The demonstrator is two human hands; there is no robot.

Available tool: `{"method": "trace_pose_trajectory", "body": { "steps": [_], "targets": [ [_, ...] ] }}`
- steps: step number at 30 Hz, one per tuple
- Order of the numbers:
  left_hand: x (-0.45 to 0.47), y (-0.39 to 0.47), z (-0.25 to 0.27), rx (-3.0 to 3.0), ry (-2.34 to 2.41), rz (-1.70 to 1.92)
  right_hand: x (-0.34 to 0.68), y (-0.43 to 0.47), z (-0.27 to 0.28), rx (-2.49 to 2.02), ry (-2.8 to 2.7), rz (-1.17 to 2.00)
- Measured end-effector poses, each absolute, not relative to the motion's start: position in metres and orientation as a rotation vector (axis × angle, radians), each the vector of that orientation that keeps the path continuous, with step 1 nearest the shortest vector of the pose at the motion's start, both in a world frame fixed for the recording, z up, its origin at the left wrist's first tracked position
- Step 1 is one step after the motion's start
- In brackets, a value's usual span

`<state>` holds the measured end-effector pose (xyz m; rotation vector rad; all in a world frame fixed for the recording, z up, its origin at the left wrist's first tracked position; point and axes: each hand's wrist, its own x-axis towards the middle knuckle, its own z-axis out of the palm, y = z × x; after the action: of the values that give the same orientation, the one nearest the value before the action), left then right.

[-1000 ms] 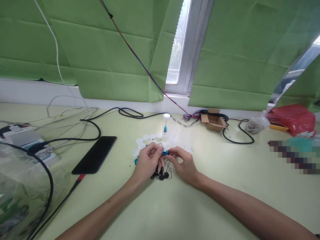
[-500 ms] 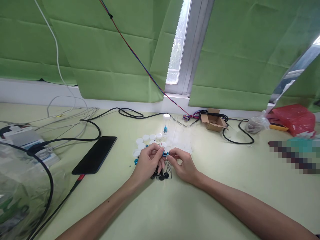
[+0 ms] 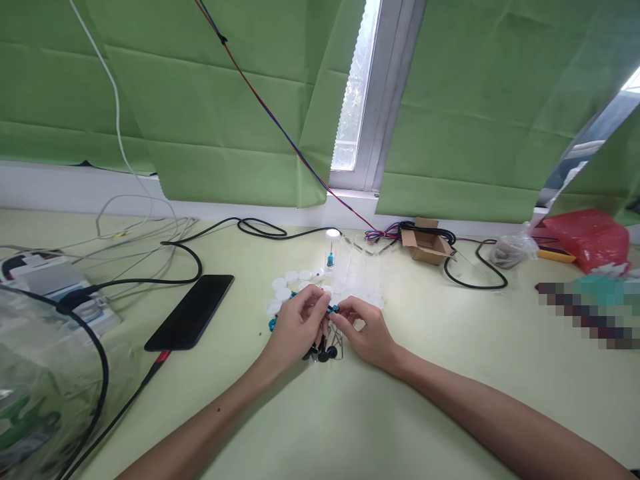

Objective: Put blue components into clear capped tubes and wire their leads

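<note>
Tabletop point(image 3: 430, 407) beneath, left fingers point(image 3: 319, 312) and right fingers point(image 3: 351, 307) clamp a blue piece point(image 3: 333, 309) running sideways.

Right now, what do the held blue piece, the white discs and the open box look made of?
Blue piece: plastic or coated metal, by its vivid colour; finish too small to judge.
White discs: probably satin plastic, smooth and evenly white.
Open box: likely matte cardboard, brown with creased flaps.

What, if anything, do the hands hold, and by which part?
Left hand and right hand hold a small blue-and-black piece, seemingly by opposite ends; exact grip unclear.
</note>
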<state>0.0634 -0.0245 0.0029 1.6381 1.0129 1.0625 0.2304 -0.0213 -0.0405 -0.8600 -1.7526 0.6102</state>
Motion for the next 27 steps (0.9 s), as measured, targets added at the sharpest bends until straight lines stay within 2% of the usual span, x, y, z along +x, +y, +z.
{"method": "trace_pose_trajectory", "body": {
  "steps": [17,27],
  "targets": [
    [0.0619,-0.0272,0.0058,1.879,1.119,1.102,0.2305,-0.0238,-0.0372,-0.933,-1.597,0.581],
    [0.0589,-0.0245,0.0046,2.117,1.045,0.942,0.2339,-0.0223,-0.0453,-0.848,-1.507,0.693]
  ]
}}
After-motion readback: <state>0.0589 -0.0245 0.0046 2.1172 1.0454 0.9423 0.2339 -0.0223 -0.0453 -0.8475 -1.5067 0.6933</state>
